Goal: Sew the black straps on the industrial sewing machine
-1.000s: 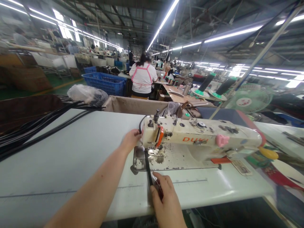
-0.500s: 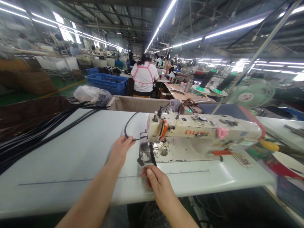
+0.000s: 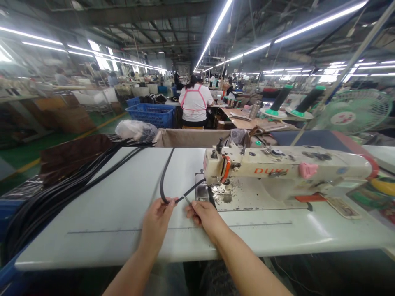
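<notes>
Left hand (image 3: 159, 216): fingers closed — pinching the black strap (image 3: 165, 181) at its bend.
Right hand (image 3: 205, 214): fingertips pressed together on the strap's thin end — beside the sewing machine (image 3: 277, 170).
Strap: looped over the white table (image 3: 108, 205).

Both hands fwd, close together, L (image 3: 159, 218) & R (image 3: 206, 216) fingertips pinched

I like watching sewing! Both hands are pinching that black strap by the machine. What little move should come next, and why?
Probably the right hand should snip or pull free the thread beside the left hand. The black strap loops clear of the sewing machine, yet a thin strand still runs from it to the needle area.
</notes>
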Demonstrator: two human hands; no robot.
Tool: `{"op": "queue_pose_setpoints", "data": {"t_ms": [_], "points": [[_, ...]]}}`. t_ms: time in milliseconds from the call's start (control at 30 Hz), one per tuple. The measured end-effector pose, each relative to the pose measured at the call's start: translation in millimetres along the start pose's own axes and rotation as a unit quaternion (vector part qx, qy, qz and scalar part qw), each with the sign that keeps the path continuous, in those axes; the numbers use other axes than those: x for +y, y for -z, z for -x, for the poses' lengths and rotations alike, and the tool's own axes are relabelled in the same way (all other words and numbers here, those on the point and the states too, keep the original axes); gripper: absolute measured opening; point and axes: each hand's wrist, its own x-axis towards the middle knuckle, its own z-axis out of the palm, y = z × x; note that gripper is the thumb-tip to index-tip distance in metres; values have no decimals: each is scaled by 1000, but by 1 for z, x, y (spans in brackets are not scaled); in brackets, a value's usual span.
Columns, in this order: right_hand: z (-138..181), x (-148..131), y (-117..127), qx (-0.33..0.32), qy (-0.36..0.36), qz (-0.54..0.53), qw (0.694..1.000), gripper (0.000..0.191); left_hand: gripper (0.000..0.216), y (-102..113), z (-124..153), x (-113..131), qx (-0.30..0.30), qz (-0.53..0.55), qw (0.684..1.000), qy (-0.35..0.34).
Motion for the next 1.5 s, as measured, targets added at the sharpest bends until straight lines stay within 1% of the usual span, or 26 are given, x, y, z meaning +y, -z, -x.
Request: {"op": "queue_pose_setpoints", "data": {"t_ms": [100, 200, 300, 367, 433, 467, 500, 533, 567, 600, 633, 700, 733, 833, 900, 967, 1100, 1233, 1267, 1300, 1333, 1367, 1400, 1433, 1467, 1500], "points": [[-6, -1, -6, -27, 2, 14, 1000, 57, 45, 5, 9, 0, 12, -8, 1000, -13], [-10, 0, -9, -41, 17, 47, 998, 51, 44, 9, 16, 3, 23, 2, 1000, -10], [-8, -1, -8, -32, 42, 97, 994, 46, 43, 14, 20, 4, 24, 12, 1000, -5], [-1, -4, -5, -10, 67, 132, 989, 37, 42, 18, 21, 4, 19, 9, 1000, 1], [11, -9, 1, 36, 107, 215, 970, 24, 43, 22, 20, 3, 14, 2, 1000, 14], [17, -11, 4, 62, 125, 273, 952, 21, 44, 24, 20, 3, 12, -1, 1000, 22], [23, -12, 7, 83, 137, 328, 931, 20, 46, 27, 19, 3, 12, -4, 999, 29], [27, -12, 9, 90, 142, 369, 914, 21, 47, 29, 19, 4, 13, -5, 999, 34], [31, -11, 11, 81, 140, 387, 908, 24, 48, 31, 19, 5, 15, -6, 999, 38], [33, -10, 12, 59, 129, 377, 915, 30, 50, 32, 19, 6, 17, -8, 999, 40], [33, -7, 12, 33, 114, 347, 930, 36, 50, 33, 19, 7, 20, -10, 999, 39], [30, 0, 9, -9, 65, 255, 965, 46, 50, 35, 21, 10, 28, -15, 999, 34], [28, 4, 7, -22, 38, 212, 976, 50, 49, 35, 22, 10, 30, -18, 999, 29], [21, 9, -6, -50, -14, 128, 990, 59, 44, 35, 27, 12, 34, -31, 999, 8], [17, 8, -14, -67, -18, 90, 994, 63, 42, 36, 30, 13, 33, -38, 999, -7], [14, 6, -21, -80, -18, 56, 995, 63, 41, 38, 32, 15, 35, -42, 998, -19], [6, 2, -27, -95, -10, 56, 994, 57, 40, 40, 35, 21, 43, -51, 997, -31], [4, -3, -25, -82, 6, 71, 994, 50, 40, 40, 35, 26, 43, -46, 998, -25], [6, -5, -23, -71, 21, 96, 993, 46, 40, 41, 35, 26, 41, -45, 998, -21], [10, -7, -20, -48, 47, 145, 987, 40, 41, 42, 34, 26, 36, -46, 998, -16], [14, -9, -16, -15, 83, 219, 972, 33, 43, 44, 33, 24, 30, -48, 998, -8], [20, -10, -11, 31, 124, 312, 941, 26, 45, 46, 32, 23, 20, -50, 999, 4], [25, -10, -5, 84, 162, 414, 892, 19, 48, 48, 30, 21, 8, -49, 999, 19], [31, -9, 2, 136, 187, 507, 830, 13, 50, 50, 28, 18, -5, -45, 998, 36], [37, -7, 9, 180, 194, 580, 771, 10, 53, 52, 26, 15, -15, -39, 998, 51], [42, -4, 16, 210, 187, 636, 719, 18, 55, 55, 24, 12, -22, -34, 997, 62]]}}
